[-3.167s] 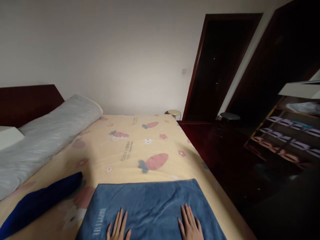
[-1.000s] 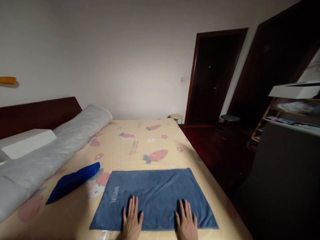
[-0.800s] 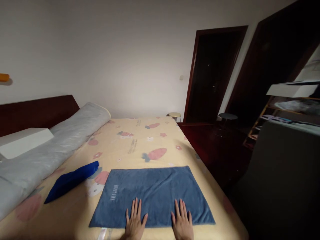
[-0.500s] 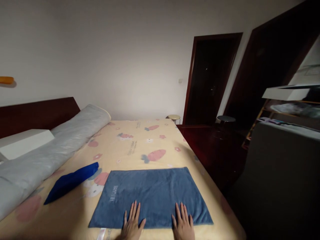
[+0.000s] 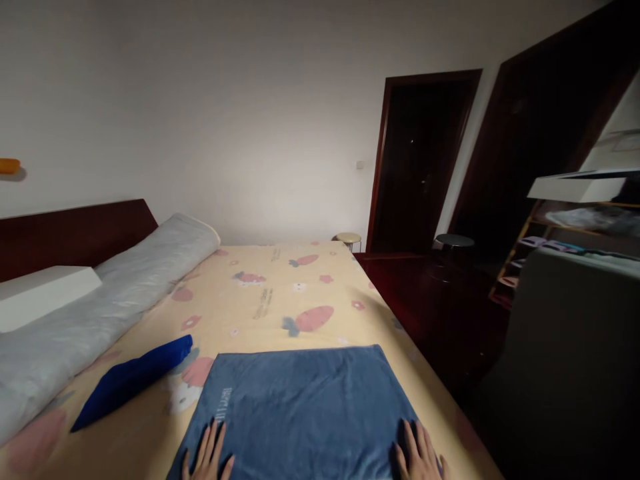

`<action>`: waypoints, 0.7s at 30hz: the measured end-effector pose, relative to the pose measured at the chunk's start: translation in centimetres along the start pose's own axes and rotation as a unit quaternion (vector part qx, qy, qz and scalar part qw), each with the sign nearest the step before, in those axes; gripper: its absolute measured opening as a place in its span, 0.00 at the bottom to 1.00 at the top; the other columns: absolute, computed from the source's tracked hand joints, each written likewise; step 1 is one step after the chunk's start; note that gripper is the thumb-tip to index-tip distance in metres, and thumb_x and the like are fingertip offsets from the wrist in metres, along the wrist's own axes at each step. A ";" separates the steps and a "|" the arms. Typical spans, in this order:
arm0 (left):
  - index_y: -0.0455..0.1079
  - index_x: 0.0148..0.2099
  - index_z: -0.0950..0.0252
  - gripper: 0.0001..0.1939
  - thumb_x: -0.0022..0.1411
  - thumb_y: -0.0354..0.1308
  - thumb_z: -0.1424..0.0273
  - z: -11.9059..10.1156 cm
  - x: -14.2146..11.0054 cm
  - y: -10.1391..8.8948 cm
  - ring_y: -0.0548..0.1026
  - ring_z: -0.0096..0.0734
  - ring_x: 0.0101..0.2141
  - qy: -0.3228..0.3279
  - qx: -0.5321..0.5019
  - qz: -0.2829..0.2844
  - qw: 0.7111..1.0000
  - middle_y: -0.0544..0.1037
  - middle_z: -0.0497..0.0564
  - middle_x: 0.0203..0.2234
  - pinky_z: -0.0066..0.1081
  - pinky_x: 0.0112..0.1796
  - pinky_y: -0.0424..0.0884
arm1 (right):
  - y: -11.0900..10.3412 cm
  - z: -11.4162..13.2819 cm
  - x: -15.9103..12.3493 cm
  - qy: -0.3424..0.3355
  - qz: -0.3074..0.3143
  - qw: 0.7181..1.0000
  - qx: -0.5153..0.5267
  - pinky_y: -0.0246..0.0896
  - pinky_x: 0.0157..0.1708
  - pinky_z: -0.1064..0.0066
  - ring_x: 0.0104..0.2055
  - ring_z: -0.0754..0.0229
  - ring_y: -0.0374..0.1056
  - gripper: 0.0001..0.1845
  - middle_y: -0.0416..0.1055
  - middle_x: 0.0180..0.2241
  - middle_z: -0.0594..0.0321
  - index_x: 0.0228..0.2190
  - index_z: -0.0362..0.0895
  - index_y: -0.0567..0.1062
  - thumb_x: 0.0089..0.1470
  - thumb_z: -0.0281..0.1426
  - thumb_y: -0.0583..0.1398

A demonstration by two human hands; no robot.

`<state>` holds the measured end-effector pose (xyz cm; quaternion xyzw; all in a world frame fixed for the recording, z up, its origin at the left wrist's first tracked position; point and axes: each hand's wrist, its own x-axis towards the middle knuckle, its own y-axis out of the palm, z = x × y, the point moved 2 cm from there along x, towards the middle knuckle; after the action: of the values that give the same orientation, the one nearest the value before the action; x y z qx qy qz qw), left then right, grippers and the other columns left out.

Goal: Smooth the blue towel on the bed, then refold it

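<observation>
A blue towel (image 5: 305, 407) lies spread flat on the yellow carrot-print bed sheet (image 5: 280, 300) right in front of me. My left hand (image 5: 207, 457) rests on its near left corner, fingers stretched out and flat. My right hand (image 5: 419, 457) lies on its near right corner, fingers also spread flat. Both hands are cut off by the bottom edge of the view. Neither hand grips the cloth.
A darker blue folded cloth (image 5: 133, 381) lies left of the towel. A rolled grey quilt (image 5: 100, 300) and a white pillow (image 5: 43, 293) run along the dark headboard. Right of the bed are dark floor, two stools (image 5: 453, 241), a shelf rack (image 5: 560, 227) and a doorway (image 5: 417, 160).
My hands have slid apart from the middle of the towel's near edge out to its two near corners. The view has moved closer to the towel.
</observation>
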<state>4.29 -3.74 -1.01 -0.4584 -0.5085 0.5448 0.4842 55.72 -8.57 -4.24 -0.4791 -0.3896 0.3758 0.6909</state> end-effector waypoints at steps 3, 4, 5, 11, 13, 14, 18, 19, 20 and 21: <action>0.47 0.68 0.57 0.30 0.66 0.38 0.58 -5.4 0.9 -1.0 0.54 0.40 0.66 0.029 -0.016 -0.060 0.998 0.52 0.48 0.68 0.53 0.62 0.52 | -0.3 6.3 0.1 -0.045 -0.002 0.999 0.032 0.47 0.64 0.46 0.70 0.49 0.42 0.37 0.46 0.68 0.54 0.64 0.43 0.55 0.61 0.49 0.38; 0.47 0.68 0.57 0.30 0.66 0.38 0.58 -7.8 1.2 -1.1 0.54 0.41 0.66 0.039 -0.031 -0.075 0.996 0.53 0.48 0.67 0.52 0.62 0.53 | -0.1 8.9 0.0 -0.071 0.012 0.996 0.047 0.47 0.64 0.47 0.70 0.50 0.42 0.37 0.46 0.68 0.55 0.64 0.44 0.55 0.61 0.49 0.39; 0.47 0.68 0.57 0.29 0.66 0.38 0.60 -10.4 1.3 -1.0 0.55 0.40 0.66 0.054 -0.049 -0.088 0.993 0.54 0.48 0.67 0.51 0.62 0.54 | 0.2 11.3 -0.1 -0.093 0.028 0.993 0.061 0.48 0.64 0.47 0.69 0.50 0.43 0.36 0.47 0.68 0.56 0.64 0.45 0.56 0.62 0.49 0.40; 0.43 0.68 0.56 0.29 0.67 0.37 0.59 -19.9 0.8 0.9 0.53 0.40 0.66 0.091 -0.123 0.005 0.988 0.49 0.46 0.67 0.52 0.64 0.52 | 3.5 19.1 -1.4 -0.185 0.131 0.967 0.113 0.50 0.64 0.49 0.68 0.49 0.46 0.33 0.49 0.66 0.57 0.62 0.50 0.58 0.62 0.50 0.44; 0.43 0.68 0.56 0.29 0.66 0.37 0.58 -19.7 1.0 0.8 0.51 0.39 0.67 0.095 -0.126 0.043 0.987 0.48 0.45 0.68 0.51 0.64 0.51 | 3.9 18.7 -1.2 -0.197 0.145 0.963 0.118 0.51 0.63 0.48 0.68 0.49 0.47 0.33 0.49 0.66 0.58 0.62 0.52 0.58 0.61 0.51 0.43; 0.43 0.68 0.56 0.29 0.66 0.37 0.57 -18.9 1.3 0.6 0.51 0.39 0.67 0.103 -0.125 0.055 0.985 0.48 0.45 0.68 0.50 0.64 0.51 | 3.8 18.0 -0.8 -0.200 0.141 0.962 0.120 0.52 0.63 0.48 0.67 0.49 0.49 0.33 0.50 0.66 0.59 0.62 0.53 0.58 0.61 0.53 0.43; 0.44 0.68 0.54 0.30 0.66 0.37 0.57 -12.3 3.3 -0.9 0.52 0.39 0.67 0.080 -0.086 -0.022 0.993 0.49 0.44 0.68 0.50 0.64 0.50 | 1.8 11.5 1.7 -0.142 0.050 0.985 0.086 0.52 0.63 0.47 0.68 0.48 0.49 0.35 0.51 0.66 0.60 0.62 0.53 0.60 0.60 0.55 0.42; 0.43 0.68 0.55 0.30 0.66 0.37 0.57 -10.1 3.5 -1.0 0.52 0.39 0.67 0.050 -0.072 -0.066 0.994 0.49 0.45 0.68 0.51 0.64 0.49 | 1.3 9.0 2.2 -0.116 0.020 0.990 0.071 0.49 0.64 0.47 0.68 0.48 0.47 0.37 0.50 0.67 0.59 0.62 0.52 0.59 0.59 0.55 0.42; 0.41 0.68 0.56 0.31 0.65 0.37 0.56 -7.8 3.6 -0.9 0.51 0.39 0.67 0.021 -0.061 -0.102 0.993 0.49 0.46 0.68 0.51 0.64 0.50 | 0.8 6.3 2.7 -0.095 -0.001 0.994 0.058 0.47 0.64 0.46 0.69 0.48 0.45 0.38 0.49 0.67 0.59 0.63 0.51 0.57 0.59 0.56 0.42; 0.39 0.69 0.54 0.32 0.65 0.38 0.55 -5.6 3.4 -0.5 0.52 0.40 0.67 -0.003 -0.056 -0.124 0.991 0.52 0.46 0.67 0.51 0.63 0.52 | 0.6 3.6 2.9 -0.076 -0.012 0.996 0.050 0.47 0.64 0.45 0.69 0.47 0.44 0.39 0.49 0.67 0.59 0.64 0.52 0.56 0.58 0.57 0.42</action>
<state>9.51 0.24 -0.87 -0.4167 -0.5928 0.4526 0.5197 53.60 -4.51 -3.42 -0.4091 -0.4275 0.4217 0.6871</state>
